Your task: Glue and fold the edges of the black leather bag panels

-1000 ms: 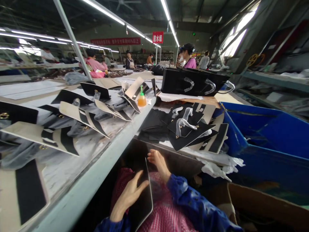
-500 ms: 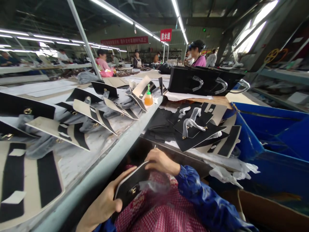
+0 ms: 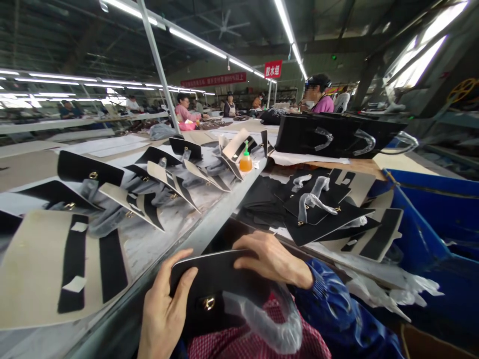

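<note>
Both my hands hold a black bag panel point(image 3: 217, 279) over my lap, near the bottom centre. It has a gold ring point(image 3: 208, 302) and a handle wrapped in clear plastic point(image 3: 269, 326) hanging below. My left hand point(image 3: 164, 311) grips its left end, thumb on the front. My right hand point(image 3: 271, 259) is curled over its top right edge. My right sleeve point(image 3: 337, 314) is blue.
A long conveyor table point(image 3: 187, 244) on the left carries rows of black and beige panels point(image 3: 149, 199). An orange glue bottle point(image 3: 245, 160) stands further back. More panels are piled on the bench point(image 3: 322, 214), finished black bags point(image 3: 337, 137) behind. A blue bin point(image 3: 441, 219) is at right. Other workers sit far off.
The panel has been raised and turned so its front faces me, the handle now hanging down. Both hands shifted along its edges. My head has tilted up and turned left.
</note>
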Tool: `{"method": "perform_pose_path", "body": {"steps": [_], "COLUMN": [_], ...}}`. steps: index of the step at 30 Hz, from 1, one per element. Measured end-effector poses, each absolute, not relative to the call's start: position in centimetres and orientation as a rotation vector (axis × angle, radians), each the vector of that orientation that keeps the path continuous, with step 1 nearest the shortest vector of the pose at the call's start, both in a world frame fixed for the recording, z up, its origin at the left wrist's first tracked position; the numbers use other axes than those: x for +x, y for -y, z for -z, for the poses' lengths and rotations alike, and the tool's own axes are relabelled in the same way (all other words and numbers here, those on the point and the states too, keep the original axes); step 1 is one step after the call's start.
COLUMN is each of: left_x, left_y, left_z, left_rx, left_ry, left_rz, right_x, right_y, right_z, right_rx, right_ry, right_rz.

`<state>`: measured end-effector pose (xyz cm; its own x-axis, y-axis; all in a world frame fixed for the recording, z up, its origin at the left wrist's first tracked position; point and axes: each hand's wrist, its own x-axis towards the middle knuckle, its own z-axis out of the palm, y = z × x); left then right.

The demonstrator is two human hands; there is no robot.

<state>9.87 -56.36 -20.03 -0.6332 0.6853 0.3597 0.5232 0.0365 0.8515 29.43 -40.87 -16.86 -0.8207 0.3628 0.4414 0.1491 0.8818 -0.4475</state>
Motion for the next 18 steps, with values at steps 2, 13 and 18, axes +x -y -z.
{"method": "perform_pose_path", "body": {"steps": [2,13,18], "left_x": [10.5,12.2,11.7], "left_y": [56.4,56.1,56.2], "left_z": [19.6,18.7,19.0], "left_rx": [1.14,0.894,0.83], "left_ry": [-2.146,-2.276,-2.413], "left_rz": [-1.684,-1.748,-1.769], "right_x": [29.3,28.3,27.5], "right_y": [41.2,42.6,43.0], "right_z": [16.5,15.7,16.0], "right_rx": [-0.311,-0.18,-0.147], "right_ry": [2.511,2.411,2.377], "right_rz": [-0.563,-0.288,-0.195]}}
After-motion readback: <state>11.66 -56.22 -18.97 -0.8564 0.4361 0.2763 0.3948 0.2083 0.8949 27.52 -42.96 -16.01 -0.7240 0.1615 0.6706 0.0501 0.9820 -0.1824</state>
